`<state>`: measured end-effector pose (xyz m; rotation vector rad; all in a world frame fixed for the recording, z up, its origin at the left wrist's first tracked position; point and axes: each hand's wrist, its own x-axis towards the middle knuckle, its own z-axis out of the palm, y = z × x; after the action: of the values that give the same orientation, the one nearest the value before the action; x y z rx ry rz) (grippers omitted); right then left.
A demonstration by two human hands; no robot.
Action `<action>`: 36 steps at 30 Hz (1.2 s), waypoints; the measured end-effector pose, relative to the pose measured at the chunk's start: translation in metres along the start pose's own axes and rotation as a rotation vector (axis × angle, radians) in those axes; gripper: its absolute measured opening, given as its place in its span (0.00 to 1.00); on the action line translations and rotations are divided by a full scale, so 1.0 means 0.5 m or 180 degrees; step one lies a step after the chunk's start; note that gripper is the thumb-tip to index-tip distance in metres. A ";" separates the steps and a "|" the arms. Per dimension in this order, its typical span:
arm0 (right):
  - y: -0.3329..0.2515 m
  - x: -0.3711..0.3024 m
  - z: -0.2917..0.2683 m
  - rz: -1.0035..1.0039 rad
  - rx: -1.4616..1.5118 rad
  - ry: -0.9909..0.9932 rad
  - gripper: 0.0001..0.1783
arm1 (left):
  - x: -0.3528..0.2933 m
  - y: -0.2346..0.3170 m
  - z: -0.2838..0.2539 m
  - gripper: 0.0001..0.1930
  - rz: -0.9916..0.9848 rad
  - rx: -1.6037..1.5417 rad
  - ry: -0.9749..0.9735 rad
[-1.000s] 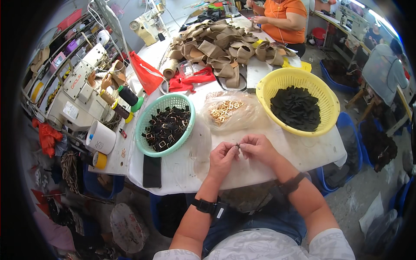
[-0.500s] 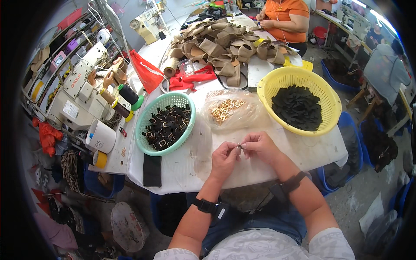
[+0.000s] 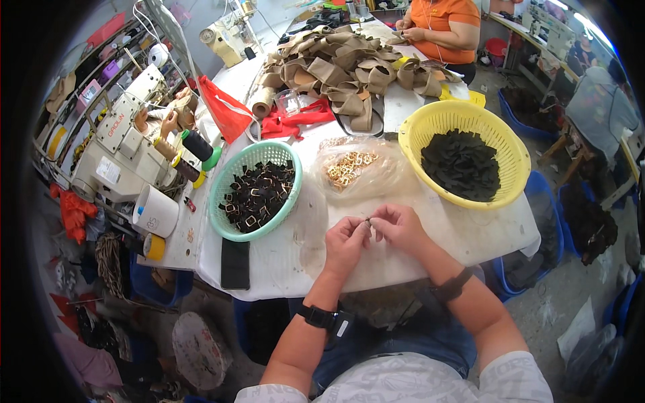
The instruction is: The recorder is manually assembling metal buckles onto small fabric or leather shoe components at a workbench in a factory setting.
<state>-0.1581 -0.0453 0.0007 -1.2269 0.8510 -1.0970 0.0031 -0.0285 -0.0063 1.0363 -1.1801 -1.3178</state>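
Note:
My left hand (image 3: 345, 243) and my right hand (image 3: 398, 228) meet above the near part of the white-covered table, fingertips pinched together. Between them is a small black strap piece (image 3: 368, 220) with a metal buckle, mostly hidden by the fingers. Beyond my hands lies a clear plastic bag (image 3: 386, 176) of loose gold buckles (image 3: 351, 168). To the left stands a mint-green basket (image 3: 293, 195) of black strap pieces threaded on square gold buckles (image 3: 259, 195). On the right, a yellow basket (image 3: 517, 161) holds a heap of plain black strap pieces (image 3: 460, 164).
A black phone (image 3: 235, 265) lies at the table's front left edge. Sewing machines (image 3: 117, 151) and thread cones (image 3: 198, 146) stand on the left. Tan fabric pieces (image 3: 336, 67) are piled at the back, near a person in orange (image 3: 443, 30). Blue tubs (image 3: 543, 228) flank the table's right side.
Both hands have shifted slightly up and left, still pinched together. The buckle between the fingers shows less now. The baskets and bag have stayed in place.

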 end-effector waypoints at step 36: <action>0.022 -0.018 0.013 -0.0371 -0.0589 0.0500 0.09 | -0.016 0.010 -0.013 0.05 -0.0025 0.0102 -0.0376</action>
<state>-0.1525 -0.0350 -0.0093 -1.3707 1.0294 -1.2423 0.0110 -0.0209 -0.0024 0.9980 -1.2903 -1.3857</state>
